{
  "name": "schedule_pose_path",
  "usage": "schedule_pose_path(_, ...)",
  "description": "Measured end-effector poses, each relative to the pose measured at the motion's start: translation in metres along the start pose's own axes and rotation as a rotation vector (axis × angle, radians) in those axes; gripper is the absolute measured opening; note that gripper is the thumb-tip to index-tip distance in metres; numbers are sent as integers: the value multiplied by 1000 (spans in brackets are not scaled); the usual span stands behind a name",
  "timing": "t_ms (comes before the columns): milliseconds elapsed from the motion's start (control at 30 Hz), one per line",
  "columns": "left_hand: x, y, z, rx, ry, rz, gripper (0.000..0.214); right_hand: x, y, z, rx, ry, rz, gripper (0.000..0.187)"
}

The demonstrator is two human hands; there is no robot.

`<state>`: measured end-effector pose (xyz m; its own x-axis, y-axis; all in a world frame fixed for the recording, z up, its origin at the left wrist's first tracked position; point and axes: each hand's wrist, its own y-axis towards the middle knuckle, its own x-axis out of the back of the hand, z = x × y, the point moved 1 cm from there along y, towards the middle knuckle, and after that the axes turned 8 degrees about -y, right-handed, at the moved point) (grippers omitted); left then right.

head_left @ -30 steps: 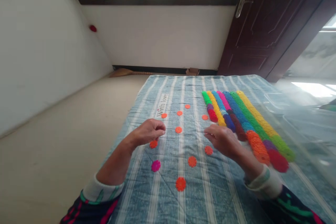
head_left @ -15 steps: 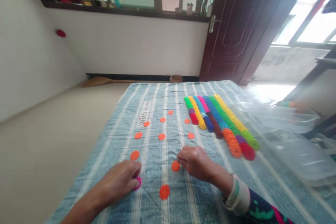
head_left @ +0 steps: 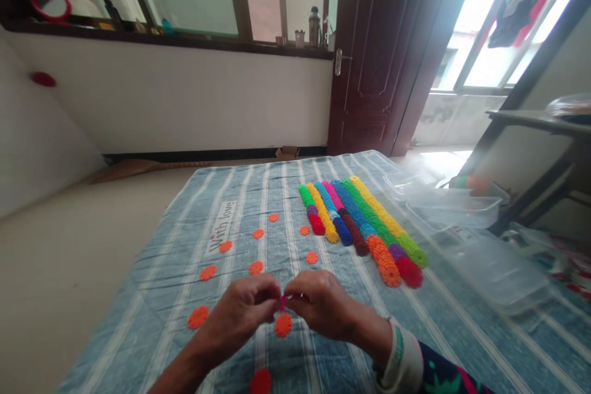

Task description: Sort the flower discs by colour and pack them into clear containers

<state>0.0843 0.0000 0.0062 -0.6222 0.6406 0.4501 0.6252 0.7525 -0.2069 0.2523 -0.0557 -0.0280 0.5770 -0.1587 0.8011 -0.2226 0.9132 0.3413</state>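
Above the striped cloth my left hand (head_left: 244, 308) pinches a small pink notched disc (head_left: 283, 303) between thumb and fingers. My right hand (head_left: 325, 305) meets it from the other side, its fingertips closed at the disc's edge; whether it grips a second piece is hidden. Just below the fingers lies an orange notched disc (head_left: 283, 325). Another orange disc (head_left: 197, 317) is to the left of my left wrist, and several more are scattered farther up, such as one orange disc (head_left: 312, 257) beyond my right hand.
Rows of stacked coloured discs (head_left: 369, 221) lie at the right of the striped cloth (head_left: 157, 295). Clear plastic boxes (head_left: 455, 209) and a flat plastic lid (head_left: 503, 271) are farther right. Beyond the table are a brown door (head_left: 373, 43) and a window ledge (head_left: 184, 39).
My left hand has brought the pink disc up and rightward, and my right hand has come to meet it. The view has shifted right, so the table things appear farther left.
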Motion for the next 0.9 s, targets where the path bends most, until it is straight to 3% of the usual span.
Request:
schedule_pose_path(133,-19,28,-12,-95,-153,4,18,20,3,-13,-73,-51,-23,22)
schedule_pose_path(233,-27,43,-15,-166,-144,-39,19,43,13,-37,-77,-72,-1,24)
schedule_pose_path(300,-31,51,-15,-205,-75,-94,19,62,26,-64,-108,-101,-23,23)
schedule_pose_path(400,-35,61,-10,-255,48,-130,17,92,51,-116,-279,-190,-88,18)
schedule_pose_path(533,-39,68,10,-359,166,-187,21,117,90,-179,-434,-280,-89,14)
schedule_pose_path(667,-43,72,33,-434,226,-255,24,119,134,-217,-491,-314,-84,19)
schedule_pose_path(900,-47,77,49,-432,207,-255,21,89,203,-252,-555,-396,-24,22)
